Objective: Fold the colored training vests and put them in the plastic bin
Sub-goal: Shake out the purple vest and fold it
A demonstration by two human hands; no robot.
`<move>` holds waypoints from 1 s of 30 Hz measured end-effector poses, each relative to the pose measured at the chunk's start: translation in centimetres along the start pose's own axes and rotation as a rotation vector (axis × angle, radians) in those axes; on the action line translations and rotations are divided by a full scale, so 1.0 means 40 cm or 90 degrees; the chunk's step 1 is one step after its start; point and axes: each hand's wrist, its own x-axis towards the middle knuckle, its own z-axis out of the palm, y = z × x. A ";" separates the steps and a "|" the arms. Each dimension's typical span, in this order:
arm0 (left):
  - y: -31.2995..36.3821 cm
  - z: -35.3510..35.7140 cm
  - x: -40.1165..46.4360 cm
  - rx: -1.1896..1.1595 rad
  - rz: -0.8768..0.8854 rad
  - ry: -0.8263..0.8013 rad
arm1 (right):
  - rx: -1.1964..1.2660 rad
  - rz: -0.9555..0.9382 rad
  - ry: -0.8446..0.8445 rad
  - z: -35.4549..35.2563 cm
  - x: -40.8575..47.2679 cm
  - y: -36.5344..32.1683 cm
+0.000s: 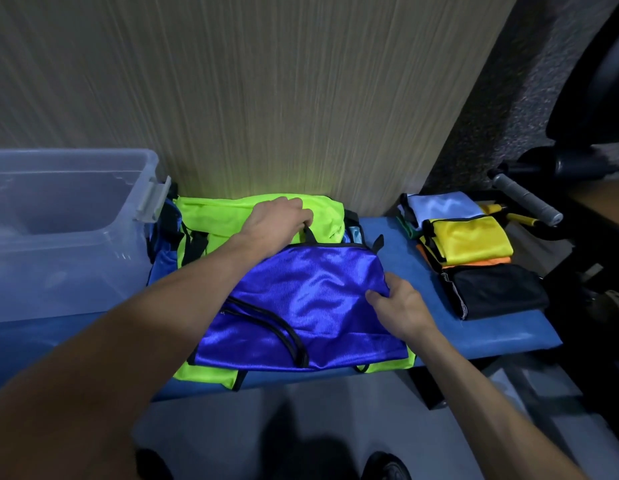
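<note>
we have the purple vest point(301, 299) spread flat over a neon green vest point(211, 216) on the blue bench point(474, 334), so its edges line up for a fold. our left hand point(277, 216) curls its fingers around the black trim at the far edge, and our right hand point(398, 306) pinches the right side edge; both keep the slippery cloth taut. folded vests point(471, 251) wait stacked to the right, and the plastic bin point(69, 237) stands at the left, within easy reach.
</note>
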 end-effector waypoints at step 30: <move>0.087 -0.033 -0.144 -0.121 -0.097 0.060 | 0.043 0.015 -0.013 -0.007 -0.026 -0.027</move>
